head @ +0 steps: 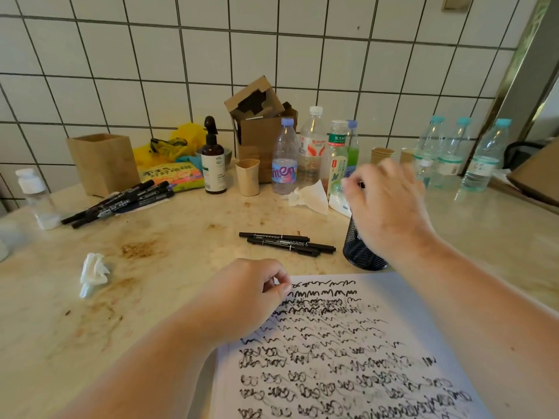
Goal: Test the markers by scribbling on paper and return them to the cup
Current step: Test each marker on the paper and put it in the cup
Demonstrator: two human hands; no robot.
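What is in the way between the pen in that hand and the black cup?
Nothing visible. The right hand holds a marker directly above the black mesh cup. The hand itself hides the cup's opening, so what is inside can't be seen.

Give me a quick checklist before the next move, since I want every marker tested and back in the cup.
1. Marker over the cup: the right hand holds a marker above the black mesh cup. Ok.
2. Cup upright beside the paper: ok, though the hand hides its mouth.
3. Cap on that marker: cannot tell, mostly hidden and blurred.
4. Paper held steady: the left hand rests on the top left corner of the paper. Ok.
5. Room to scribble: the paper is mostly covered with scribbles, with little blank space left. Not ok.
6. Markers left out: three markers lie by the cup, a pile at far left. Not ok.
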